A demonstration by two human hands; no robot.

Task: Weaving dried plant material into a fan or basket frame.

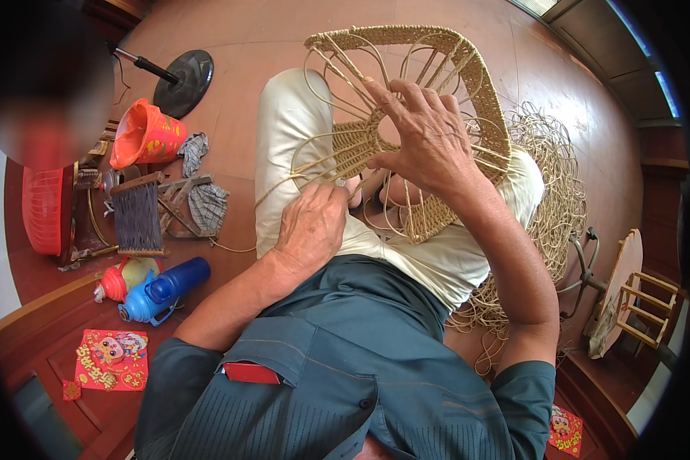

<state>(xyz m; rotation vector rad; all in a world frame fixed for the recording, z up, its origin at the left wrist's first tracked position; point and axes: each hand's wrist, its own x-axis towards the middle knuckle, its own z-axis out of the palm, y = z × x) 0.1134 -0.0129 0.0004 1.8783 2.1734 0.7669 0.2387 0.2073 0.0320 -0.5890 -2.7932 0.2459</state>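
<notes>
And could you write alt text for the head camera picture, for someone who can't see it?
A seated person has a partly open, woven cord piece over their lap, left hand at its near left side, right hand spread across it. Loose cord lies heaped on the right; an orange-red bucket and blue bottle are on the left.

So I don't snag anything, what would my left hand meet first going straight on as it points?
Likely the thin tan cord strands inside the curved tan woven rim; your left hand seems to touch them, though depth is unclear.
</notes>
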